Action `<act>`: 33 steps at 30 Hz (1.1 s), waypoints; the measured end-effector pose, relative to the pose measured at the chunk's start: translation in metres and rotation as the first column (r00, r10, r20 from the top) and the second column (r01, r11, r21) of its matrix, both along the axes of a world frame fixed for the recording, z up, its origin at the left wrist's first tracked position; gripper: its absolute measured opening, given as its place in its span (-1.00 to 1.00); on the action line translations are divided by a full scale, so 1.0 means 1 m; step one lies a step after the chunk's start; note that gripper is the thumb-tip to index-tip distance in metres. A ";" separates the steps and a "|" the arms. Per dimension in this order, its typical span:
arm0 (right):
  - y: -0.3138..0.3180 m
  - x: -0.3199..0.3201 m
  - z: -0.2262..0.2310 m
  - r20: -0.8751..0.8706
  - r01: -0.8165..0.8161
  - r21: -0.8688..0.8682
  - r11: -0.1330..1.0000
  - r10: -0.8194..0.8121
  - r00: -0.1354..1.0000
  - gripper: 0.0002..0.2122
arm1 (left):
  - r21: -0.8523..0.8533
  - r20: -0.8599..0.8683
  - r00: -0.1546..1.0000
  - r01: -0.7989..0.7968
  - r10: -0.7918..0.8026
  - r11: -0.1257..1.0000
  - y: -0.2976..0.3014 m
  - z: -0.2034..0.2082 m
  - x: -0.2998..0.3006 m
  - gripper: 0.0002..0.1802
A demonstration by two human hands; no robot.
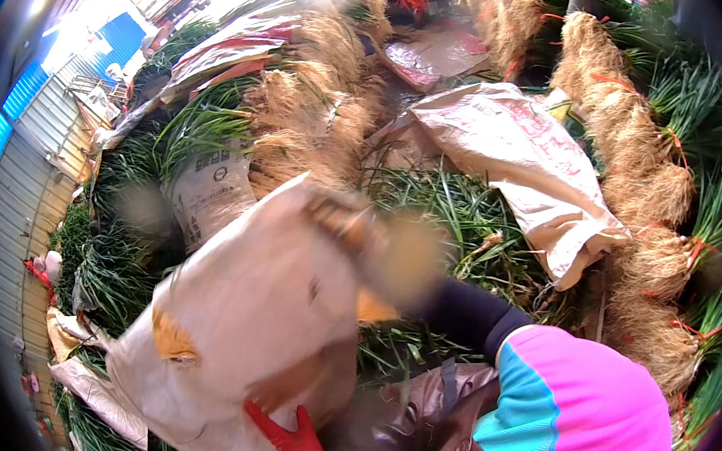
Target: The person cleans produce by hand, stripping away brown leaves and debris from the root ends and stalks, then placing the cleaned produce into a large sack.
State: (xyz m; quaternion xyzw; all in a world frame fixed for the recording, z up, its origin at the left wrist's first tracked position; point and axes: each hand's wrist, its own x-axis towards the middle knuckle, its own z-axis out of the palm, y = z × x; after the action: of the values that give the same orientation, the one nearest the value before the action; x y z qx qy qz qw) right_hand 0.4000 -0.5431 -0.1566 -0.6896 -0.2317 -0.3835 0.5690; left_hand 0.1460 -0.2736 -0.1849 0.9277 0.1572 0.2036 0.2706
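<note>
A large whitish woven sack (239, 294) with orange patches hangs tilted in front of me. My right hand (346, 225), blurred, is closed on its upper right edge. The right arm reaches forward in a dark lower sleeve and a pink and turquoise upper sleeve. At the bottom, my left hand (295, 444) in a red rubber glove lies against the sack's lower part, thumb and fingers apart. Loose green leafy stalks (490, 249) lie beyond and right of the sack. Under my right arm is a brown, shiny apron (393, 422).
Bundles of green stalks with pale tan roots (618, 146) form a long row at the right, tied with red bands. More root bundles (309, 102) stand behind. Another whitish sack (516, 145) covers part of the greens. A corrugated metal wall (19, 244) bounds the left.
</note>
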 end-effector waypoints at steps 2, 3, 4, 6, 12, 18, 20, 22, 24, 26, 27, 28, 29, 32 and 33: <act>-0.087 0.021 -0.006 -0.256 0.099 0.142 0.985 -0.060 0.965 -0.76 | -0.111 -0.033 0.991 0.126 -0.131 0.986 -0.023 0.010 0.009 -0.18; -0.122 0.032 -0.018 -0.319 0.202 0.114 0.973 -0.157 0.935 -0.75 | -0.160 -0.053 0.985 0.155 -0.165 0.975 -0.029 0.017 0.008 -0.25; -0.164 0.039 -0.027 -0.362 0.321 0.049 0.946 -0.282 0.889 -0.74 | -0.183 -0.065 0.972 0.209 -0.224 0.961 -0.025 0.005 0.009 -0.29; -0.288 0.027 -0.046 -0.404 0.567 -0.142 0.811 -0.571 0.715 -0.73 | -0.255 -0.066 0.930 0.335 -0.361 0.907 -0.041 -0.002 0.020 -0.39; -0.562 -0.029 -0.175 -0.395 0.587 -0.731 0.349 -0.917 0.053 -0.69 | -0.280 -0.130 0.793 0.547 -0.595 0.789 -0.089 -0.011 0.044 -0.44; -0.720 -0.069 -0.185 -0.091 0.194 -0.980 0.050 -0.974 -0.207 -0.65 | -0.379 -0.022 0.795 0.554 -0.606 0.741 -0.069 -0.038 0.019 -0.44; -0.707 -0.101 -0.208 -0.030 0.049 -0.999 0.017 -0.956 -0.291 -0.67 | -0.360 -0.098 0.776 0.556 -0.623 0.749 -0.083 -0.028 0.029 -0.44; -0.466 -0.034 -0.253 -0.177 -0.216 -0.952 0.219 -0.965 -0.195 -0.71 | -0.216 -0.325 0.845 0.372 -0.425 0.903 -0.067 -0.003 -0.004 -0.44; -0.431 -0.047 -0.150 -0.210 -0.046 -0.976 0.213 -0.976 -0.053 -0.78 | -0.278 -0.255 0.821 0.443 -0.510 0.852 -0.067 -0.018 0.009 -0.44; -0.323 -0.039 -0.071 -0.020 0.005 -1.000 0.021 -0.984 0.178 -0.79 | -0.324 -0.231 0.805 0.466 -0.547 0.823 -0.065 -0.024 0.013 -0.44; -0.270 -0.034 -0.045 -0.057 0.040 -0.996 0.077 -0.932 0.358 -0.81 | -0.349 -0.224 0.799 0.469 -0.558 0.812 -0.067 -0.024 0.016 -0.44; -0.218 -0.028 -0.021 -0.092 0.044 -0.990 0.135 -0.847 0.524 -0.81 | -0.370 -0.216 0.794 0.473 -0.569 0.800 -0.068 -0.023 0.020 -0.44; -0.195 0.001 -0.050 -0.085 -0.005 -0.993 0.115 -0.704 0.705 -0.80 | -0.386 -0.177 0.784 0.501 -0.595 0.775 -0.069 -0.024 0.023 -0.44; -0.006 0.058 -0.079 -0.584 -0.461 -0.690 0.558 -0.051 0.811 -0.67 | -0.412 -0.185 0.820 0.435 -0.541 0.800 -0.047 -0.016 0.008 -0.45; 0.039 0.076 -0.078 -0.665 -0.619 -0.575 0.535 0.134 0.734 -0.63 | -0.418 -0.163 0.826 0.437 -0.539 0.796 -0.040 -0.015 0.007 -0.44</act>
State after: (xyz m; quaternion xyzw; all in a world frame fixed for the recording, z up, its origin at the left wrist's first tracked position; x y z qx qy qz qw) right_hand 0.4756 -0.5044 -0.2344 -0.8700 -0.3493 0.1066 0.3313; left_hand 0.1528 -0.3139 -0.1997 0.8888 -0.0190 -0.0365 0.4564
